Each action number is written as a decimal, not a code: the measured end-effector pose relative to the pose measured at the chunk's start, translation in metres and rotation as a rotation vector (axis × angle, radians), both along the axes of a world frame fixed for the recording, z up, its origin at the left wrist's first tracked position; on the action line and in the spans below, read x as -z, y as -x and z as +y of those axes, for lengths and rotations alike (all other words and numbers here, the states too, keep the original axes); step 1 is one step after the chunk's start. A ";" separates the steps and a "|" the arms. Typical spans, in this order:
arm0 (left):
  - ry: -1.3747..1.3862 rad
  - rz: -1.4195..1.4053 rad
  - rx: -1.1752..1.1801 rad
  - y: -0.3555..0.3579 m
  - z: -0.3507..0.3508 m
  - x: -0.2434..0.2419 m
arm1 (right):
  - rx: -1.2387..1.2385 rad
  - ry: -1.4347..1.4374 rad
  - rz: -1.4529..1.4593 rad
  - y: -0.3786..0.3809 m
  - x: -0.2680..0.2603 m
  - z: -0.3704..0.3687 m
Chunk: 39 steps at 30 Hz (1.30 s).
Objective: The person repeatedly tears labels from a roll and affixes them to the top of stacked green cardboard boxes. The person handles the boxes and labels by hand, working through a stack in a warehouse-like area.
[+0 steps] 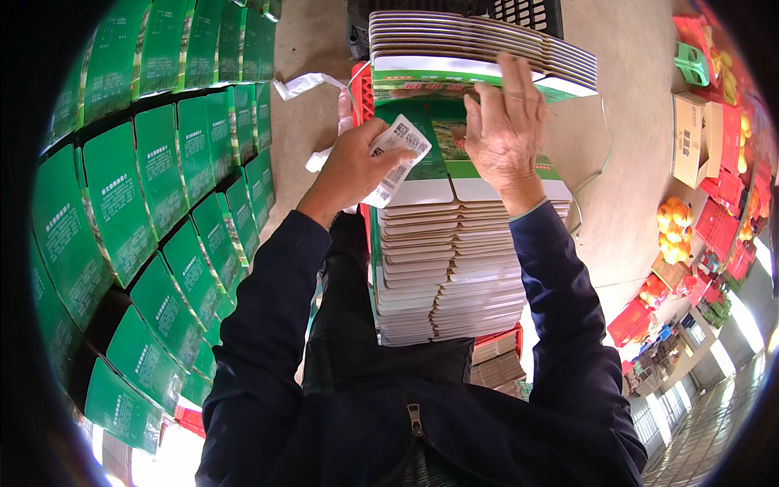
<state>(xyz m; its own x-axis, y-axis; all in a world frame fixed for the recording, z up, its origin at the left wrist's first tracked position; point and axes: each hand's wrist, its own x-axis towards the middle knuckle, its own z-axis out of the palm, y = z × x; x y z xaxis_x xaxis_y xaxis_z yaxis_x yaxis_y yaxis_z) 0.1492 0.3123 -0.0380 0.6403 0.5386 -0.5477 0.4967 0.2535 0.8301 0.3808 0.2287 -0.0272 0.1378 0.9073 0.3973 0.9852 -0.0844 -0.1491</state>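
Observation:
My left hand (360,165) pinches a strip of white printed labels (398,159) between thumb and fingers. It is over the left side of a tall stack of flat, folded green-and-white cardboard cartons (450,268). My right hand (506,125) is spread over the stack's far part, its raised fingertips overlapping a bundle of more flat cartons (481,49) whose edges face up at the far end. Nothing shows in its grasp; whether the fingers touch the cardboard, I cannot tell.
Rows of green printed boxes (164,164) fill the left. A red plastic crate (363,94) and a black crate (529,15) stand by the stack. White paper backing (310,82) trails at its left. An open brown carton (691,140) and bagged orange fruit (674,230) lie at the right.

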 end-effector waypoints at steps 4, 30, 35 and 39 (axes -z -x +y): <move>-0.065 -0.151 -0.081 0.002 -0.001 -0.019 | -0.042 0.098 0.001 0.002 -0.002 -0.008; 0.043 -0.018 0.040 -0.041 -0.005 -0.015 | 0.377 0.271 1.293 0.025 0.004 -0.028; -0.010 0.107 0.173 -0.038 -0.003 -0.006 | 0.489 0.412 1.111 -0.005 0.034 -0.012; -0.064 0.087 0.193 -0.026 0.003 0.000 | 0.558 0.738 0.748 -0.036 0.066 -0.010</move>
<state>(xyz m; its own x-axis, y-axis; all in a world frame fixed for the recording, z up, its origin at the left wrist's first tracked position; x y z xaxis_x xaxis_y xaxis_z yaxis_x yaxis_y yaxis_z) 0.1752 0.3154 -0.0376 0.6868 0.4460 -0.5739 0.6014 0.0947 0.7933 0.4164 0.2191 -0.0928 0.5613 0.6242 -0.5434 0.4743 -0.7807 -0.4068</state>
